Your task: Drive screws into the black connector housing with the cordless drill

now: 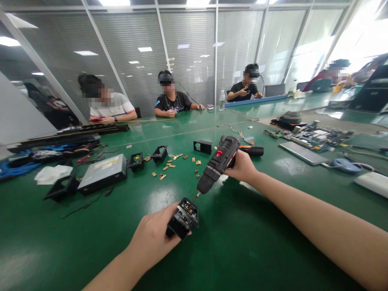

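My left hand (pixel 153 236) grips a small black plastic socket part (pixel 183 218) with brass contacts on top, holding it down on the green table (pixel 242 242). My right hand (pixel 242 166) holds a black cordless drill (pixel 216 163) with a red switch. The drill slants down to the left and its bit tip touches the top of the black part. Several small brass pieces (pixel 169 165) lie scattered on the table behind the drill.
More black plastic housings (pixel 202 146) and a silver optical drive (pixel 103 171) lie at left. A screwdriver (pixel 251 150), circuit boards (pixel 318 137) and a grey slab (pixel 303 152) sit at right. Several people sit along the far side.
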Tool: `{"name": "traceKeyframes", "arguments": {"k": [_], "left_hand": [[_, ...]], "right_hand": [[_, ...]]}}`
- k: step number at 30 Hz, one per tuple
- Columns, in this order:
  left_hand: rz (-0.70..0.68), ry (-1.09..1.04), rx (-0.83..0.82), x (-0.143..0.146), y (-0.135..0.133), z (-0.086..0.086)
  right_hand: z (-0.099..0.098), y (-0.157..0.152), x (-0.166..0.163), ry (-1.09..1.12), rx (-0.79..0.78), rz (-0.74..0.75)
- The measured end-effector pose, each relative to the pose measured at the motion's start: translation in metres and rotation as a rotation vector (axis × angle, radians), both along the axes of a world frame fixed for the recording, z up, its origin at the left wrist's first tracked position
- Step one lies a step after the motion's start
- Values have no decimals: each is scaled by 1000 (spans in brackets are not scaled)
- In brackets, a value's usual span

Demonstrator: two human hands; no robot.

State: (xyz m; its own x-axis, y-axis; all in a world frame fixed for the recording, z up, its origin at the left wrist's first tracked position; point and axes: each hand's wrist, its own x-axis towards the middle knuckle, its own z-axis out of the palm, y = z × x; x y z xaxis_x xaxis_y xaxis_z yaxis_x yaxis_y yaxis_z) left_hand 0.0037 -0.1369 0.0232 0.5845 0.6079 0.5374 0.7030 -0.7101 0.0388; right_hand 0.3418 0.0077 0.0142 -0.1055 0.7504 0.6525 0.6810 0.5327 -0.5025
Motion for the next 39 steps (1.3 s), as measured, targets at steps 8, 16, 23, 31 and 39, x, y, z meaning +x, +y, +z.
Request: {"name": "traceKeyframes", "arguments": {"k": [8, 16, 23, 31, 39], "left_hand": [[19, 14, -32, 0, -1, -2], [14, 2, -27, 3, -2, 1], [7, -6, -42, 2, -2, 0], [12, -22, -73, 1, -3, -2], [26, -39, -77, -2, -1, -9]], "right_hand": [[0, 0, 0, -7, 7, -3], [0, -2, 0, 4, 10, -16], [0, -1, 0, -10, 9, -25], [0, -2, 0, 5, -1, -10], [1, -3, -2, 11, -2, -10]]}}
